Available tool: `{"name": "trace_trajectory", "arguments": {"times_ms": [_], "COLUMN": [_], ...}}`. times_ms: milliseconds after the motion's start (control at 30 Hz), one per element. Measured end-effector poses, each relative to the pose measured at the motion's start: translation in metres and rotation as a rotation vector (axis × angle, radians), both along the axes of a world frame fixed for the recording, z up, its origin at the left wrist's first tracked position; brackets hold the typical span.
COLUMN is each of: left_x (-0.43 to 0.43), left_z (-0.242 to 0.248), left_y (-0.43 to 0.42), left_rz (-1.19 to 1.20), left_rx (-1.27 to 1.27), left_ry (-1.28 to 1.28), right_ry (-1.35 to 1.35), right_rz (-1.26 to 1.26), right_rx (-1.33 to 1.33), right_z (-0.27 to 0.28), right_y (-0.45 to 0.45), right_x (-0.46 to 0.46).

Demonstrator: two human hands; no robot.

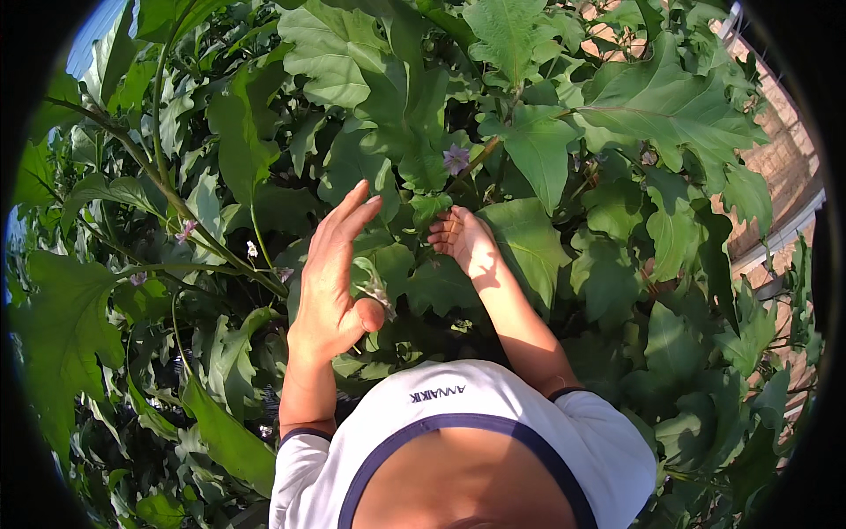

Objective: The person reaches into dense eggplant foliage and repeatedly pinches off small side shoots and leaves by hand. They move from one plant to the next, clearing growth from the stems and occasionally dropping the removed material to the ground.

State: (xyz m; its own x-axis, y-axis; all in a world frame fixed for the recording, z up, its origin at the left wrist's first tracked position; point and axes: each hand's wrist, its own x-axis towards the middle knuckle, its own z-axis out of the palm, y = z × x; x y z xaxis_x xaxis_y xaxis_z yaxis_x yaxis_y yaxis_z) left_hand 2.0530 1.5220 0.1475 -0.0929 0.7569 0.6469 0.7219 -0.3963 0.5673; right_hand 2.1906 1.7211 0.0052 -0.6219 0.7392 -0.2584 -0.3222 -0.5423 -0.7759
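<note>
My left hand [334,278] is raised among eggplant foliage, its fingers held up and its thumb apart, with nothing in its grasp. Just beside its thumb hangs a pale, partly hidden flower or wilted bud [375,288]. Farther right, my right hand [461,239] has its fingers curled at a small green leaf [428,209]; whether they pinch it cannot be made out. A light purple eggplant flower [456,159] shows above that hand. A broad leaf [529,241] spreads close to the right wrist.
A thick eggplant branch [198,239] slants down from the upper left, with a pink-purple flower [186,230] and a white one [252,249] near it. Large lobed leaves [661,112] crowd the upper right. Brown soil [780,149] and a pale curved edge [783,237] lie at the far right.
</note>
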Motion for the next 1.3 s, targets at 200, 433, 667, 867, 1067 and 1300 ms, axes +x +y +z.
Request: {"name": "trace_trajectory", "arguments": {"times_ms": [200, 433, 667, 867, 1067, 1300], "left_x": [0.034, 0.032, 0.047, 0.038, 0.039, 0.034], "left_z": [-0.093, -0.138, -0.105, -0.108, -0.106, -0.133], "left_y": [0.014, -0.024, 0.061, 0.133, 0.162, 0.178], "left_rz": [0.443, 0.545, 0.666, 0.44, 0.335, 0.526], "left_rx": [-0.837, -1.249, -0.315, -0.269, -0.333, -0.024], "left_ry": [0.453, 0.121, 0.117, -0.202, -0.249, -0.194], "right_ry": [0.312, 0.134, -0.779, -0.272, -0.189, 0.002], "right_rz": [0.222, 0.419, 0.335, 0.602, -0.028, 0.057], "right_rx": [-0.255, -0.259, 1.778, 0.791, 0.956, 1.223], "right_z": [-0.055, -0.025, -0.026, 0.016, -0.005, 0.025], "right_y": [0.042, 0.061, 0.063, 0.076, 0.13, 0.12], "right_x": [-0.059, -0.05, -0.018, 0.038, 0.004, -0.027]}}
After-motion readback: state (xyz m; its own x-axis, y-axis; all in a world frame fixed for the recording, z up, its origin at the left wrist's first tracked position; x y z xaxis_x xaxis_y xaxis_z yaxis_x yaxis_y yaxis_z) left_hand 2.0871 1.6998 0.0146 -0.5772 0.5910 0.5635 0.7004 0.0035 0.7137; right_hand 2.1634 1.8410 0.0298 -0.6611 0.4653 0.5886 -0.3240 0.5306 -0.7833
